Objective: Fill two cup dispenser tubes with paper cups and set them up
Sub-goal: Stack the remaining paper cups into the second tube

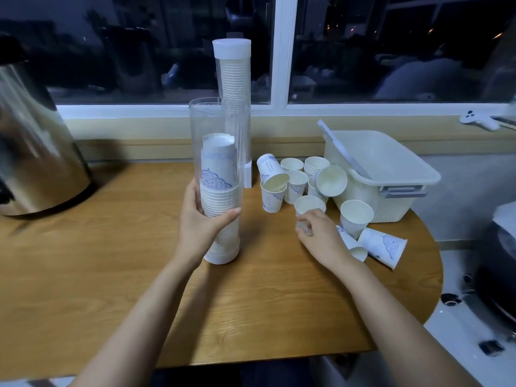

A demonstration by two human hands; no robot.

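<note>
A clear dispenser tube [215,127] stands upright on the wooden table [111,275], about half full of stacked paper cups [219,174] placed upside down. My left hand [199,222] grips this tube around its lower part. Behind it stands a second, taller tube [233,88] with a white cap, packed with cups. My right hand [317,227] holds an upright paper cup [308,205] just right of the tube. Several loose cups [296,180] sit upright or lie tipped over behind and right of that hand.
A cream plastic basket [391,174] sits at the table's right rear. A large steel urn [33,152] fills the left rear. The window sill [363,127] runs behind, with a white controller [479,120] on it. The table's rounded edge falls away at right.
</note>
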